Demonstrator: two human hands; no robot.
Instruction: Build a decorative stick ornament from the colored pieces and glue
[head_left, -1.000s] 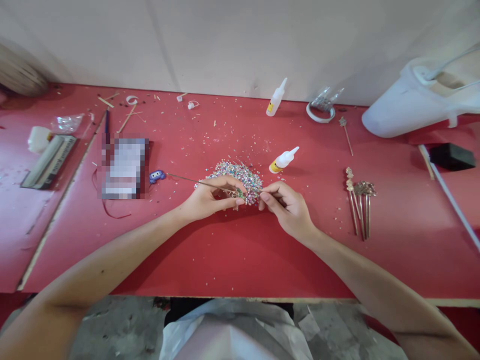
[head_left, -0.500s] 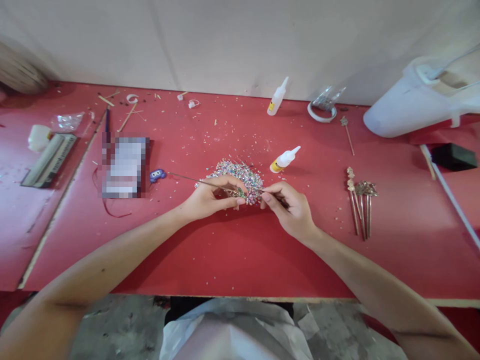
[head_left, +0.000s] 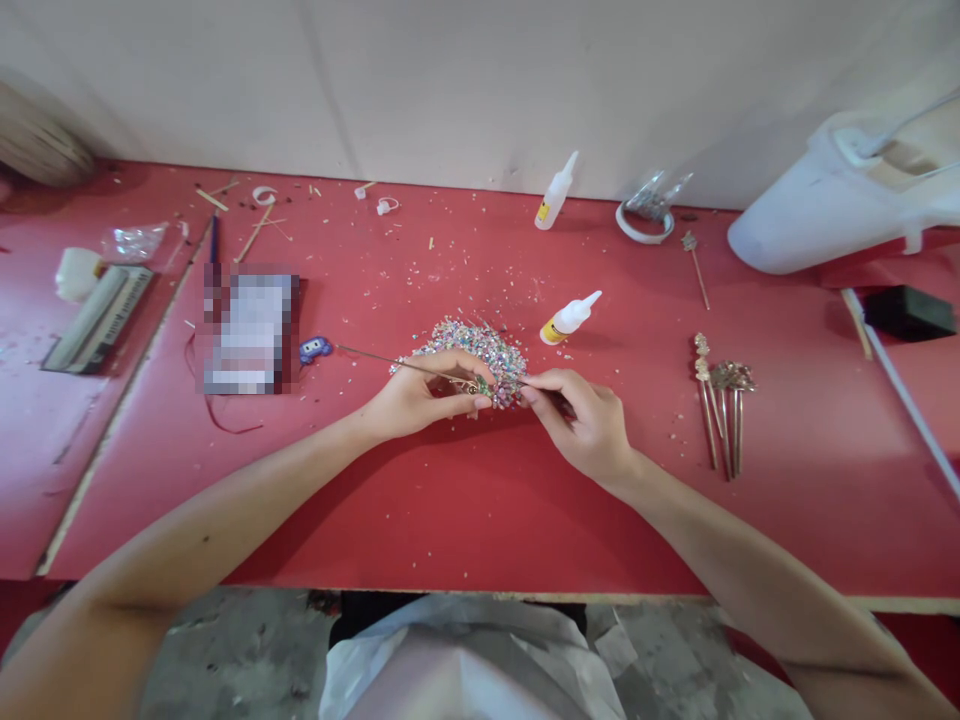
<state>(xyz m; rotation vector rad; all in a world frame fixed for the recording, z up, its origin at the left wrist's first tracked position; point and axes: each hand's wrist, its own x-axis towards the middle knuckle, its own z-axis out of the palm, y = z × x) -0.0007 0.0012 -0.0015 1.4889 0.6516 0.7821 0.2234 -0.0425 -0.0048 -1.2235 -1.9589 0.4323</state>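
1. Far left of the bench (head_left: 465, 500): a lettered box (head_left: 97, 322) lay flat, a small white bottle (head_left: 77, 275) just beside it. Neither looked in use.
2. Next, a blurred-out rectangular thing (head_left: 251, 335), with a blue-purple trinket (head_left: 316, 349) close to its right side.
3. Left hand (head_left: 412, 400): grip closed, thumb and fingers pinching the ornamented end of a long metal hairpin (head_left: 371, 354). Its shaft pointed out leftward over the hand; its head was at the near edge of the gem pile. Green pieces (head_left: 482, 387) showed there, so I judged the work at least begun. Could not tell how many spots on the head were bare.
4. Centre: gem pile (head_left: 480, 345), multicoloured, loose and plentiful. Scattered bits all round.
5. Right hand (head_left: 589, 420): grip closed on a thin dark tool (head_left: 526, 382), tip near the hairpin's head. Too small to tell whether it bore a gem. My reading: mid-work, the piece not yet set down.
6. Near glue bottle (head_left: 568, 319), tilted, nozzle uncovered; far glue bottle (head_left: 553, 197) by the wall. Neither in hand.
7. Right: a lone hairpin (head_left: 697, 272) apart from a cluster of hairpins (head_left: 724, 415), all out of hand. Whether those were done or waiting, could not tell.
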